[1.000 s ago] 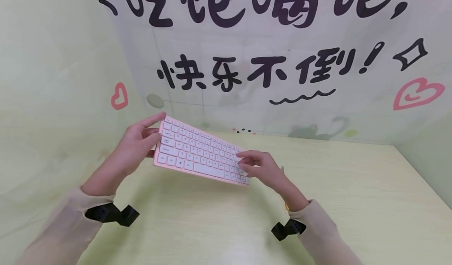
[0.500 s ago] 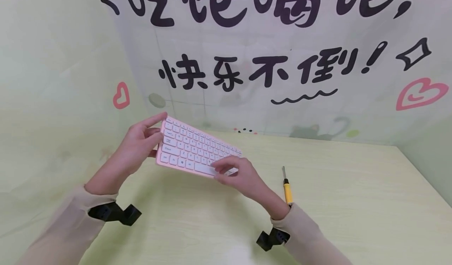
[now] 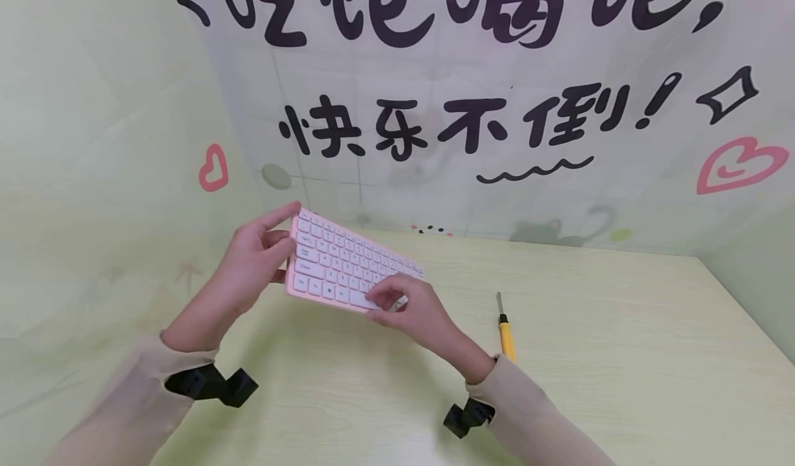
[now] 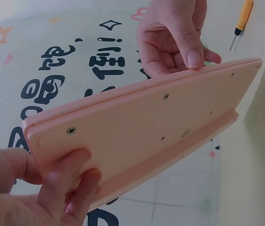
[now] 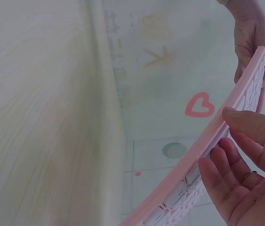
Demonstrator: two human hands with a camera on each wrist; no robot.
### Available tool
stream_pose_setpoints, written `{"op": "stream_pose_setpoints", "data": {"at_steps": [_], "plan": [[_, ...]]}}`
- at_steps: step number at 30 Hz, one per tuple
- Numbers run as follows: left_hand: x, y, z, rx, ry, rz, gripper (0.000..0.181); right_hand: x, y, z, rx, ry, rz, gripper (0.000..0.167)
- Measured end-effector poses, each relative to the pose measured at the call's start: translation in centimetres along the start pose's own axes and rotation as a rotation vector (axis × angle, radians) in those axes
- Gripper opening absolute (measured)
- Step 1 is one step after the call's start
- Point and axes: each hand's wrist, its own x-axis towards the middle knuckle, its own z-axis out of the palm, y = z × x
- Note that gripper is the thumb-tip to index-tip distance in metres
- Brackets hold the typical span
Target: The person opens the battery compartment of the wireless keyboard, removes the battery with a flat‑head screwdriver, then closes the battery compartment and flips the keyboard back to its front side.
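The left sleeve (image 3: 114,411) and right sleeve (image 3: 534,404) are long, plain beige and softly creased. At each cuff sits a matte black angular mount, the left mount (image 3: 211,384) and right mount (image 3: 470,416) ending in boxy blocks. Both hands (image 3: 251,262) are bare.

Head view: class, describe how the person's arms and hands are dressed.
The person wears long, plain beige sleeves, each with a black, boxy device near its end. The left hand and right hand have no gloves. No cables show.

room under the keyboard (image 3: 348,262); yellow tool (image 3: 506,340) obstructs at right
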Motion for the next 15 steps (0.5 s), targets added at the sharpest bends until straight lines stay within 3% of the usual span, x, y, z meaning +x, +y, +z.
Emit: {"op": "stream_pose_setpoints", "data": {"at_steps": [4,10,15], "plan": [[-0.27,0.01,0.32,-0.026,0.019,-0.005,0.057,-0.09,0.29,0.0,-0.051,0.005,-0.073,0.02],[-0.29,-0.2,0.67,-0.059,0.029,-0.026,0.059,0.01,0.46,0.11,-0.205,0.052,-0.244,0.027],[-0.18,-0.39,1.0,-0.077,0.041,-0.042,0.059,-0.04,0.46,0.29,-0.328,0.093,-0.295,0.024]]}}
